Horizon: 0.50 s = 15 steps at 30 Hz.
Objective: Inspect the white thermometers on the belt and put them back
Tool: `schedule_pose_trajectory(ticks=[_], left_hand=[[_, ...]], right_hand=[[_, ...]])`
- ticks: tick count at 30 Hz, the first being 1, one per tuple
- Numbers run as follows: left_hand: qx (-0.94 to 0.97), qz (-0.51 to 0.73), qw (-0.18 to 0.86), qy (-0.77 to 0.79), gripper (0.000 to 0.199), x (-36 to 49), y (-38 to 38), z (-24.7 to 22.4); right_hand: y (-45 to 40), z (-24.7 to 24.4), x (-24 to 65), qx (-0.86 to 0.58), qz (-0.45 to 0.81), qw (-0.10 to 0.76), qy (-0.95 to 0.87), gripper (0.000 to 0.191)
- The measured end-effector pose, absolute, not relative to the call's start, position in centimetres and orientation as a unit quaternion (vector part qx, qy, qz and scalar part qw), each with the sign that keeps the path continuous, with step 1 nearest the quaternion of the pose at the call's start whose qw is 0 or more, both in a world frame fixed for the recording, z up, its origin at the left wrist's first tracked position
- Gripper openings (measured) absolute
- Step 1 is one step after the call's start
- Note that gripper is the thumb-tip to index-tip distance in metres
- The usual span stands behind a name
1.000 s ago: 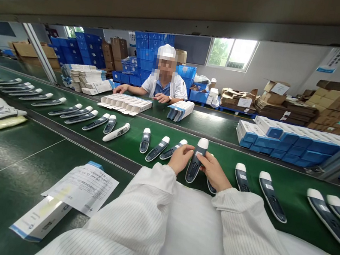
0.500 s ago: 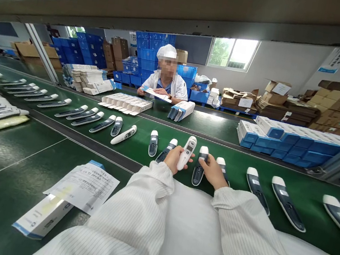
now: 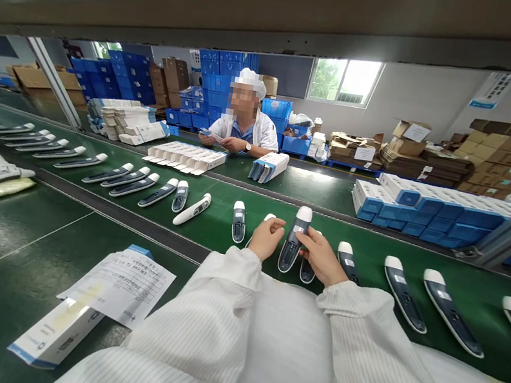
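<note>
My right hand [image 3: 323,255] holds a white and dark grey handheld device [image 3: 295,240] upright, its dark back with an open slot facing me. Just left of it is my left hand [image 3: 267,239], its fingers bent toward the device; whether they hold anything cannot be made out. Behind my right hand another device [image 3: 307,271] lies partly hidden on the green belt [image 3: 210,230]. A grey-backed device [image 3: 239,221] lies left of my hands, and farther left one device [image 3: 192,209] shows its white front.
More devices [image 3: 405,295] lie along the belt on both sides. Blue and white boxes [image 3: 429,207] are stacked beyond it. A person [image 3: 245,118] sits opposite. A paper sheet [image 3: 123,280] covers part of a white box [image 3: 55,331] at the lower left. A metal beam [image 3: 263,29] crosses overhead.
The device in my left hand, white front showing, is now in my right hand with its dark back showing. The belt devices near my hands have shifted right. The person opposite has turned their head.
</note>
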<state>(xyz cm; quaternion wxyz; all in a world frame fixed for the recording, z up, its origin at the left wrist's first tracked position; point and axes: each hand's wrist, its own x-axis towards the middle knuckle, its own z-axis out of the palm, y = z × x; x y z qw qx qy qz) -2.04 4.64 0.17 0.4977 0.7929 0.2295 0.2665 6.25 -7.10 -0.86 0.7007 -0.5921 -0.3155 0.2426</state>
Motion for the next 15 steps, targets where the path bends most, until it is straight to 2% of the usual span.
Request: schedule_pose_trajectory(ticks=[2,4,11,13,15], left_hand=[[0.870,0.254,0.328,0.266,0.038,-2.4,5.5,0.1],[0.894,0.211,0.273,0.284,0.048,-2.6,6.1,0.0],[0.847,0.197,0.419,0.262,0.039,-2.0,6.3,-0.1],[0.807,0.191,0.497,0.254,0.037,-1.9,6.1,0.1],[0.725,0.187,0.617,0.243,0.039,-1.9,5.7,0.3]], right_hand=[[-7.3,-1.0,6.4,-0.585,0.255,0.701,-0.317,0.038],[-7.3,-1.0,6.4,-0.580,0.258,0.703,-0.321,0.037],[-6.7,-2.1,6.7,-0.635,0.203,0.672,-0.322,0.042],[-6.4,-2.8,7.2,-0.692,0.151,0.629,-0.321,0.040],[-6.3,-3.4,7.8,-0.755,0.093,0.563,-0.321,0.031]])
